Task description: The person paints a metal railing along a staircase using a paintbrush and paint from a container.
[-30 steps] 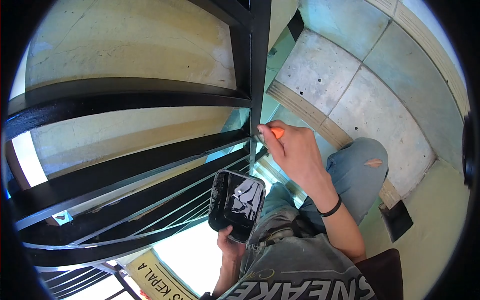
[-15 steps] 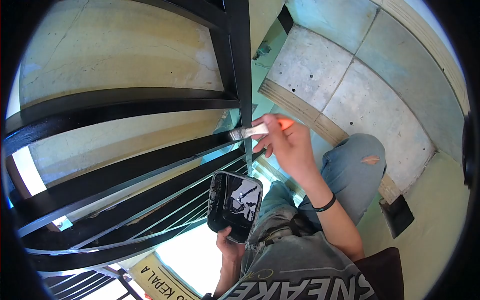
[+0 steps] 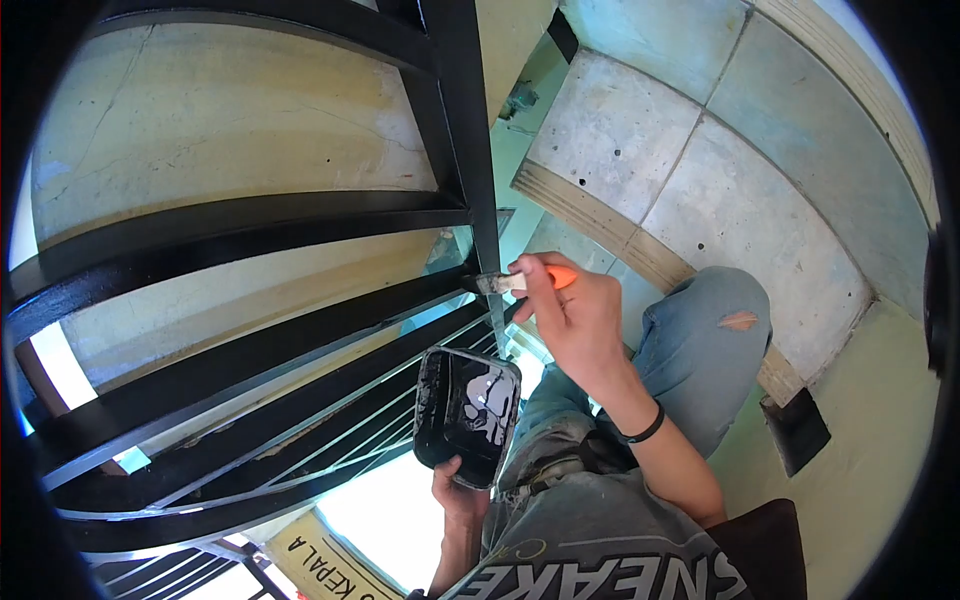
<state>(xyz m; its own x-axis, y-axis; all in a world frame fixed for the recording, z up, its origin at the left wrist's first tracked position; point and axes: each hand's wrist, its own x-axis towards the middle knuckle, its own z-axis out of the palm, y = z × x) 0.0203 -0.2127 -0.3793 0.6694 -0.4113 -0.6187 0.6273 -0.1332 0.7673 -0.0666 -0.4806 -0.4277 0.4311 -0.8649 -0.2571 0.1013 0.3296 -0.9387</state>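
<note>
My right hand (image 3: 575,310) grips a paintbrush (image 3: 510,282) with an orange and pale handle. Its dark bristles lie at the joint between a black horizontal rail (image 3: 270,345) and the upright black post (image 3: 467,150); whether they touch is hard to tell. Lower down, my left hand (image 3: 460,488) holds a black rectangular tray (image 3: 432,415) by its near end, thumb over the rim. Glossy black paint (image 3: 488,405) lies inside the tray and reflects light.
Tiled steps (image 3: 620,130) with ribbed edging rise at the upper right. More black rails (image 3: 240,215) and thin bars cross the left side before a cracked yellowish wall (image 3: 250,100). My bent knee (image 3: 715,310) is right of the brush. A yellow lettered sign (image 3: 330,565) is at the bottom.
My right hand first shifted left with the brush, showing more of it, then moved slightly down and right. The view of the railing has shifted a little, while my left hand still holds the tray.
</note>
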